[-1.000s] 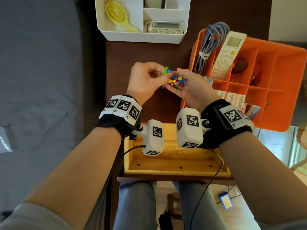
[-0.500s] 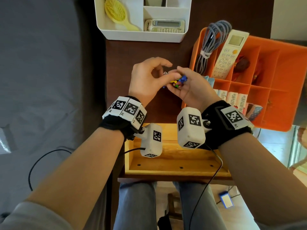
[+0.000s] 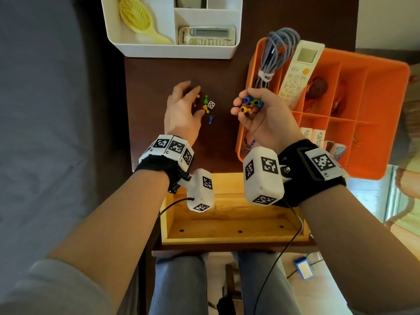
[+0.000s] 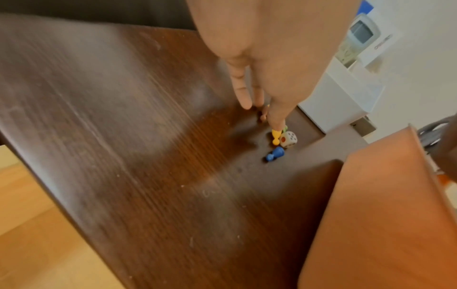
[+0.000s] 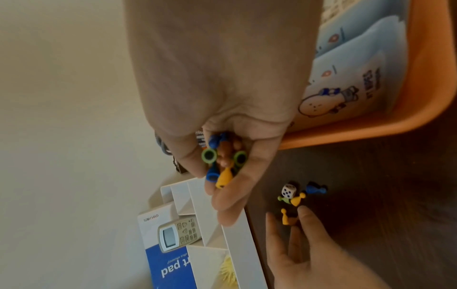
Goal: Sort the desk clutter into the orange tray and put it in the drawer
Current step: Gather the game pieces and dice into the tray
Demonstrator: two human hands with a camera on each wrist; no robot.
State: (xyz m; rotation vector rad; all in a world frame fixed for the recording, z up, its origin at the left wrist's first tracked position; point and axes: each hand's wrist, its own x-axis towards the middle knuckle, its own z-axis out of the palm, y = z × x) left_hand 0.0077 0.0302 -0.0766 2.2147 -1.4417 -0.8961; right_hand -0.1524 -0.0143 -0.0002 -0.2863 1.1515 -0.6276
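Observation:
On the dark desk point(image 3: 159, 73) lie a white die point(image 3: 211, 105), a yellow pawn point(image 3: 205, 108), a green pawn point(image 3: 206, 98), a blue pawn point(image 3: 211, 119) and a second small yellow pawn point(image 3: 197, 95). My left hand point(image 3: 196, 100) reaches over them with straight fingers point(image 4: 277, 117), whose tips are down beside the yellow pawn point(image 4: 275, 136). My right hand point(image 3: 250, 105) is cupped, palm up, around several coloured pawns point(image 5: 220, 160), just left of the orange tray point(image 3: 381, 110). The wooden drawer point(image 3: 227, 219) stands pulled out below my wrists.
The orange tray holds a grey coiled cable point(image 3: 275, 53), a white remote point(image 3: 300, 73) and small packets. A white organiser point(image 3: 172, 51) at the back holds a yellow hairbrush point(image 3: 136, 19) and another remote point(image 3: 206, 36). A grey surface borders the desk's left edge.
The two hands were together over the desk. Now they are apart: the left has dropped onto the loose pawns, and the right has drawn toward the tray with its handful.

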